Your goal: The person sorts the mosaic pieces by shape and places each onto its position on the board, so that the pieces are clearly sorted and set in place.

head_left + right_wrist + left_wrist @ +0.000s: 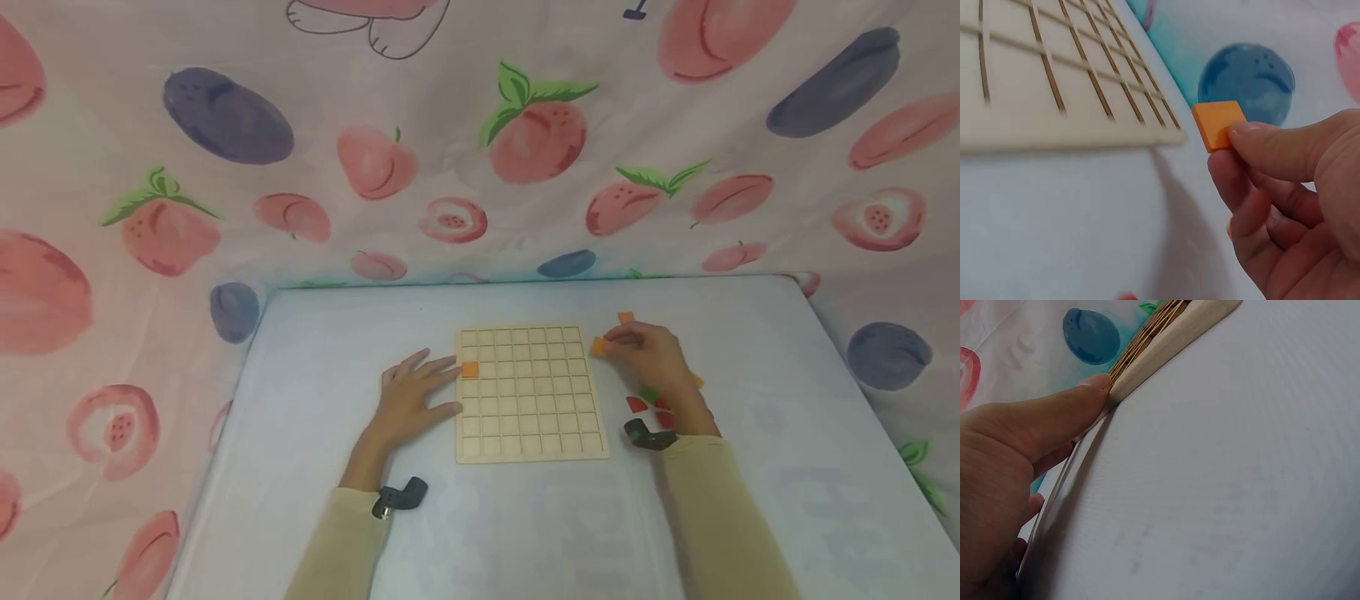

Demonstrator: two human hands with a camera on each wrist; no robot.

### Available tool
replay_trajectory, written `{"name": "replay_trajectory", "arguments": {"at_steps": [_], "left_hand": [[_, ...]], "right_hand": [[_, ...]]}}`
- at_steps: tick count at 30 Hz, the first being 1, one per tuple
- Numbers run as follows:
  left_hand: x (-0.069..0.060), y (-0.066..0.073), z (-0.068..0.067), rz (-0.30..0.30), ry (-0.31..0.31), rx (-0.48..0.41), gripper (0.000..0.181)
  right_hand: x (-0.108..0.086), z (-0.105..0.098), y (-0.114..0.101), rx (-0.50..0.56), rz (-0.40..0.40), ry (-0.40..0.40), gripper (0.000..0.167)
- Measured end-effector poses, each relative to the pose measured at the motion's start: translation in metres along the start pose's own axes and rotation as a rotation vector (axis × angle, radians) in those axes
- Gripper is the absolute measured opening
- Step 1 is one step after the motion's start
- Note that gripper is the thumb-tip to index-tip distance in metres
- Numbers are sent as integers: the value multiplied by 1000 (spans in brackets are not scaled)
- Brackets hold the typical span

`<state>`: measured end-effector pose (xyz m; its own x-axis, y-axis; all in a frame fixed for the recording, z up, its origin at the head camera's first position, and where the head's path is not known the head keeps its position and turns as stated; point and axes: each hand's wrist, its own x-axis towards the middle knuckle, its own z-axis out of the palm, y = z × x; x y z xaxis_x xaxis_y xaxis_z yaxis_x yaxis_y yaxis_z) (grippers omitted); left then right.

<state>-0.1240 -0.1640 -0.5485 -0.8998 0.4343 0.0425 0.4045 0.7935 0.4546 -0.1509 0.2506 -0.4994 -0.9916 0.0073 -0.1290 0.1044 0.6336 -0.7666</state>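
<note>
A square wooden grid board (528, 396) lies on the table, with one orange tile (469, 370) in its leftmost column, third row from the top. My left hand (412, 400), fingers spread, touches the board's left edge; in the left wrist view its thumb (1079, 406) rests at the wooden rim. Beside the board's upper right side, my right hand (652, 354) pinches an orange square tile (599, 346). The right wrist view shows that tile (1217, 125) between thumb and fingers of the right hand (1291, 194), above the table and off the board.
Another orange tile (626, 317) lies just beyond the right hand. Near the right wrist are red pieces (637, 404), a green piece (648, 393) and part of an orange one (698, 380). A fruit-patterned cloth (450, 167) stands behind the white table (525, 533).
</note>
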Motion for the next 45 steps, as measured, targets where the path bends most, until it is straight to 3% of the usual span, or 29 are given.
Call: {"name": "replay_trajectory", "arguments": {"at_steps": [12, 20, 27, 37, 45], "left_hand": [[1, -1, 1, 5, 0, 11, 63], [0, -1, 1, -4, -5, 5, 64], [1, -1, 1, -8, -7, 6, 63], [1, 0, 0, -13, -14, -2, 63], [0, 1, -2, -10, -11, -4, 63]], "right_hand": [[0, 33, -23, 113, -112, -107, 21], [-1, 60, -45, 205, -107, -123, 22], [2, 86, -58, 320, -28, -190, 20], [7, 115, -67, 291, -87, -225, 12], [8, 130, -78, 280, -108, -180, 11]]}}
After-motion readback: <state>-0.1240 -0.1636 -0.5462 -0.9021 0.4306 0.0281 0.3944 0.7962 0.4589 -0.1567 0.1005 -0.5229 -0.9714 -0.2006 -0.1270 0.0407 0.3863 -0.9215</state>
